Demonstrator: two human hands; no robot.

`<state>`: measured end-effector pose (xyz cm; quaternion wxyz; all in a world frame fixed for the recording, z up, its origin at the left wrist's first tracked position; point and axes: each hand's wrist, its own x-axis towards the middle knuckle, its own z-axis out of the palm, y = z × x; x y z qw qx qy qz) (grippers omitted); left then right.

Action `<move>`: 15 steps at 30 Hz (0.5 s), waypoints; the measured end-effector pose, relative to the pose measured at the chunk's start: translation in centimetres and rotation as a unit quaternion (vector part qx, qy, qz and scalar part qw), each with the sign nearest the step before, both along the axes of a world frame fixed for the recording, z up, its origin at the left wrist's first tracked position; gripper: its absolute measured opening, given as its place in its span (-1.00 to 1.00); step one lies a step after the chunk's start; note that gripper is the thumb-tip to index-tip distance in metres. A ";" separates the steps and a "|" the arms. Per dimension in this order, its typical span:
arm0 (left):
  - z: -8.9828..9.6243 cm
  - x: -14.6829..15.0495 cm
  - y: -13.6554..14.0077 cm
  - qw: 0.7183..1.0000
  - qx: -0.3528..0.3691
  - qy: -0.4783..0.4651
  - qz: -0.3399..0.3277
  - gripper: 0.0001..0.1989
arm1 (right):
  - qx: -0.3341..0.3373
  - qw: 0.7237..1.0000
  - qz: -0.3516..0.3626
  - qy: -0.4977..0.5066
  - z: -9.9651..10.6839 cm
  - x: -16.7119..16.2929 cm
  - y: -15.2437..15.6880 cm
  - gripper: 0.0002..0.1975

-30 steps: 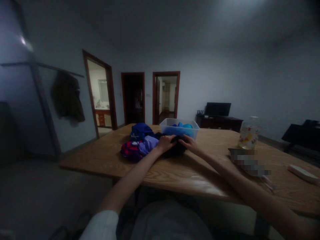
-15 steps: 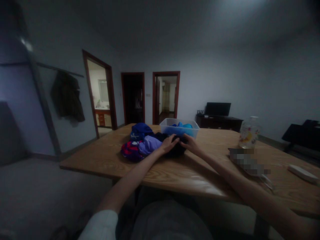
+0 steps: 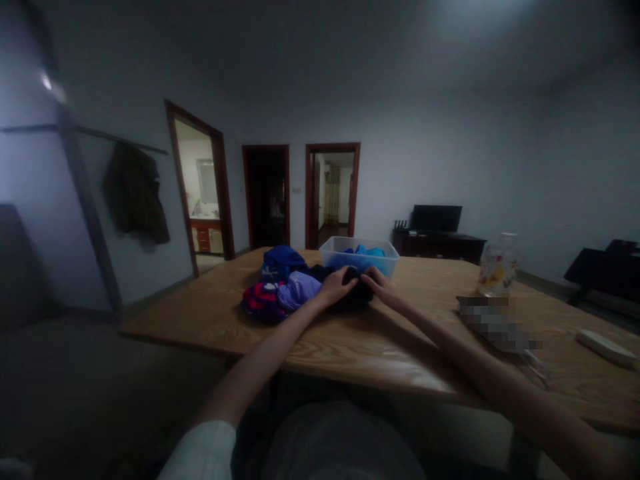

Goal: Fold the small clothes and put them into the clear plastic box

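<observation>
Both of my hands are on a bunched black cloth item [image 3: 353, 299] on the table, its exact kind too dark to make out. My left hand [image 3: 339, 287] has its fingers closed on the upper left of the cloth. From the other side my right hand [image 3: 379, 285] pinches its upper right edge. Just left of the cloth lie a lavender fabric item [image 3: 299, 290], a red and purple patterned one [image 3: 265, 303] and a dark blue one [image 3: 283, 261] with a white mark. Behind my hands stands a clear plastic bin [image 3: 327, 250] with bright blue fabric [image 3: 373, 253] inside.
The wooden table [image 3: 200, 313] spans the view. On its right are a clear jar [image 3: 497, 270] with a flowery pattern, a blurred-out flat object [image 3: 493, 325] with a cord, and a white oblong object [image 3: 606, 348]. A television [image 3: 436, 218] stands against the far wall.
My hands have shifted slightly on the black cloth, and the right fingers have drawn closer together at its upper edge. The other fabric items and the bin have stayed put.
</observation>
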<state>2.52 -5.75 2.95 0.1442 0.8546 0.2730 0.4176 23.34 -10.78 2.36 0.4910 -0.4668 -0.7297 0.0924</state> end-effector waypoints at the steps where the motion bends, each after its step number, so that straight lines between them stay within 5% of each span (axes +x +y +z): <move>1: 0.0 -0.1 -0.1 1.000 0.011 0.000 -0.016 -0.53 | 0.000 1.000 -0.008 0.008 0.0 0.1 0.3 -0.59; 15: -0.4 -0.3 -0.1 0.999 0.023 0.039 0.006 -0.41 | 0.022 0.998 0.008 -0.050 -0.7 1.1 1.1 -0.55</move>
